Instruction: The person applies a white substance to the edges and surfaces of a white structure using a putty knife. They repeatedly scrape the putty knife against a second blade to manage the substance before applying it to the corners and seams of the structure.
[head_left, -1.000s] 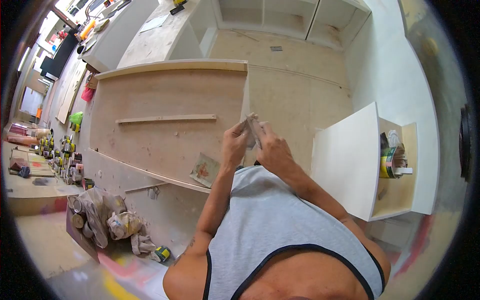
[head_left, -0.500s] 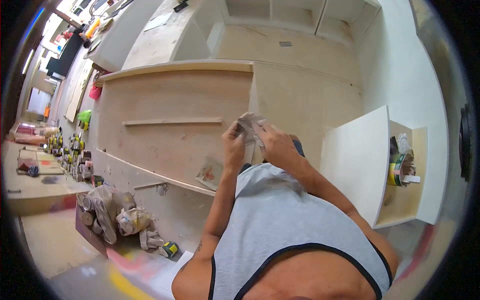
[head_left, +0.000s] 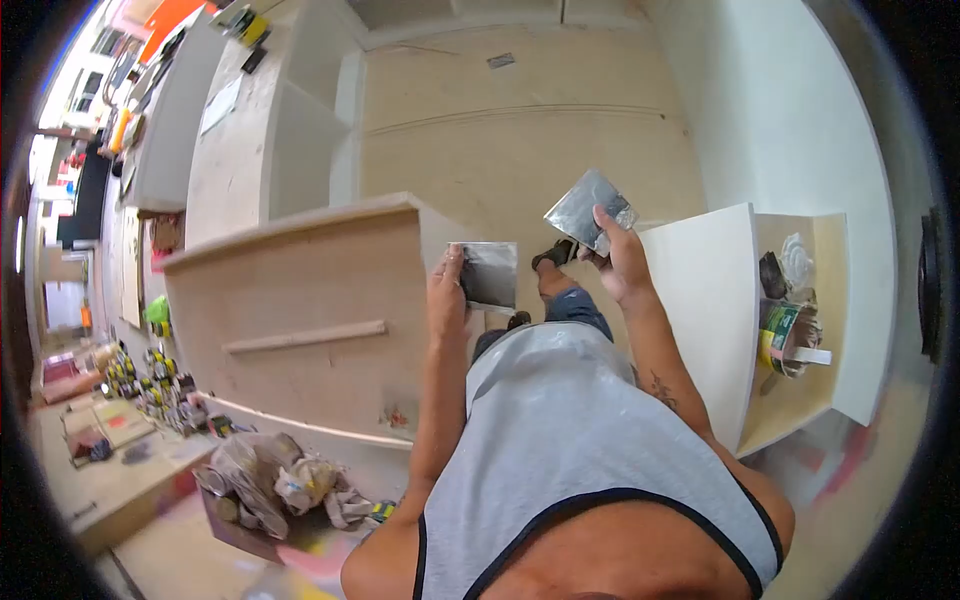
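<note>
My left hand (head_left: 449, 283) is closed on the edge of a flat, dark silvery square (head_left: 490, 275), thumb on its face. To the right and a little higher, my right hand (head_left: 620, 258) grips a second silvery square plate (head_left: 590, 209), tilted, with whitish smears near its edge. The two plates are apart from each other, both in front of my torso. A wooden panel (head_left: 290, 300) with a thin strip (head_left: 305, 337) across it lies left of my left hand.
An open white cabinet (head_left: 700, 290) at right holds a green and yellow can (head_left: 780, 335) and crumpled plastic (head_left: 796, 262). Bags and cans in a box (head_left: 265, 480) stand at lower left. White shelving (head_left: 310, 120) rises beyond the panel. My foot (head_left: 555, 254) shows below.
My hands have moved apart, from together around a greyish piece to each holding a separate silvery plate. The view has shifted, and my right hand is higher and further right.
</note>
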